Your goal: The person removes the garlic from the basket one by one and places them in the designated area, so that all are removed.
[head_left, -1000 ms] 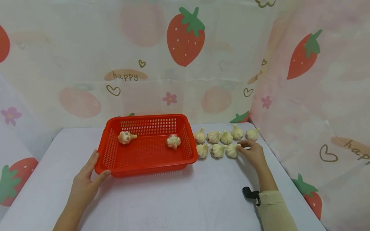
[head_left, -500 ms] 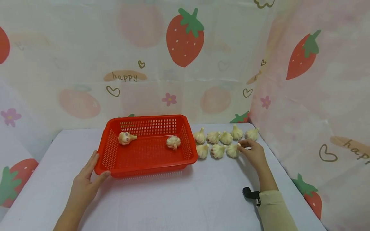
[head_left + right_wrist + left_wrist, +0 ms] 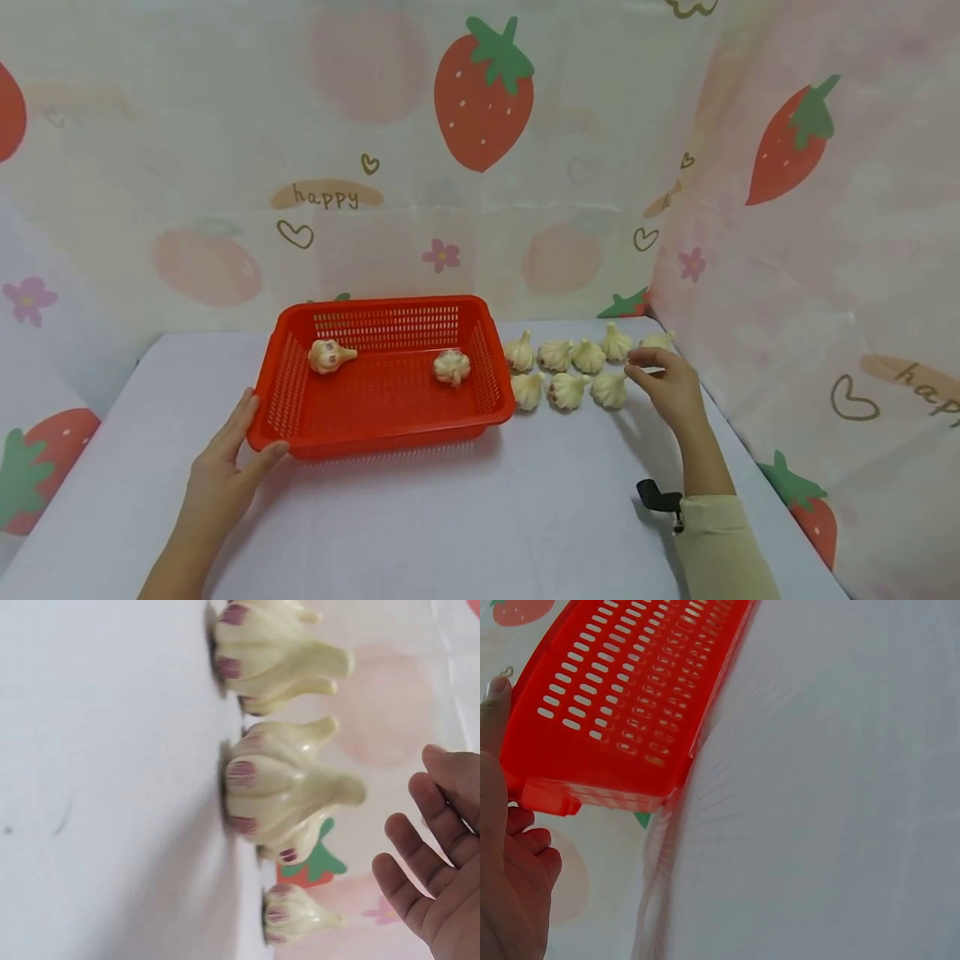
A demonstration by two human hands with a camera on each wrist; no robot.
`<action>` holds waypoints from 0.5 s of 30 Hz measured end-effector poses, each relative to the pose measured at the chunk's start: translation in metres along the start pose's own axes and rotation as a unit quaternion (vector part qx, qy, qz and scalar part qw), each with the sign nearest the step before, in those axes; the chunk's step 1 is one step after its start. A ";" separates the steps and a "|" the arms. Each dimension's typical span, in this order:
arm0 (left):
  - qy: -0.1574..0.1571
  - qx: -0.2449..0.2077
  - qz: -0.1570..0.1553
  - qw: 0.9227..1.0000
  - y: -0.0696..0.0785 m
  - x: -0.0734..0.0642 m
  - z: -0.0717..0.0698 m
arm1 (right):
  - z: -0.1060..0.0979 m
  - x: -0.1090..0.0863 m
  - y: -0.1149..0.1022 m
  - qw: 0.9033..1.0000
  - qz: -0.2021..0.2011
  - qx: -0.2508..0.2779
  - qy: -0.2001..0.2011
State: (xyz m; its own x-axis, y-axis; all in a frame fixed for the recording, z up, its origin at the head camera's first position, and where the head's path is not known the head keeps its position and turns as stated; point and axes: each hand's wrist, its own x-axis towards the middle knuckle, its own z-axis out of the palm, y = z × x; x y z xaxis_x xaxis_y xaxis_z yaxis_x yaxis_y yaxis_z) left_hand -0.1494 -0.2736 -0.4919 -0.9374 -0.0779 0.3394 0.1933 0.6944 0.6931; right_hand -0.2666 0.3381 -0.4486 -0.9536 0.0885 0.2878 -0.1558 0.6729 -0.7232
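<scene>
My left hand holds the near left corner of a red plastic basket, its thumb along the front and its fingers at the left side. In the left wrist view, the thumb lies against the basket wall and the fingertips curl below the rim. Two garlic bulbs lie apart inside the basket. My right hand hovers with nothing in it, just right of the front row's last garlic bulb. In the right wrist view, a gap separates its loosely bent fingers from the nearest bulb.
Several more garlic bulbs stand in two rows right of the basket, among them a back-row bulb and a front-row bulb. The far right bulb is partly hidden by the right hand. Strawberry-print cloth hangs behind the white table.
My right hand has let go of the front row's last bulb and moved slightly right and up. That bulb has shifted a little rightward. The left hand and basket stay put.
</scene>
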 end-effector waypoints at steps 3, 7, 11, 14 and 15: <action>-0.003 0.001 -0.004 1.000 0.000 0.000 0.001 | -0.004 -0.003 -0.012 1.000 -0.004 0.002 0.008; -0.008 0.002 -0.010 1.000 -0.001 0.001 0.002 | -0.007 -0.007 -0.035 1.000 -0.024 0.012 0.014; -0.013 -0.001 -0.016 1.000 0.000 0.001 0.001 | -0.008 -0.005 -0.065 0.997 -0.072 0.025 0.015; -0.012 -0.005 -0.014 1.000 0.001 0.002 0.000 | -0.007 0.002 -0.090 0.993 -0.112 0.040 0.013; -0.011 -0.006 -0.013 1.000 0.001 0.002 -0.001 | -0.007 0.005 -0.098 0.991 -0.124 0.045 0.012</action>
State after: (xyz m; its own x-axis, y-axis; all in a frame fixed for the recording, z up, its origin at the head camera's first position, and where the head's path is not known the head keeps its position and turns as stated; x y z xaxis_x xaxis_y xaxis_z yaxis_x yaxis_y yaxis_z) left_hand -0.1508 -0.2737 -0.4905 -0.9485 -0.0801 0.3066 0.1715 0.6839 0.7092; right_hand -0.2537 0.2777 -0.3718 -0.8768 -0.0537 0.4778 -0.4082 0.6083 -0.6807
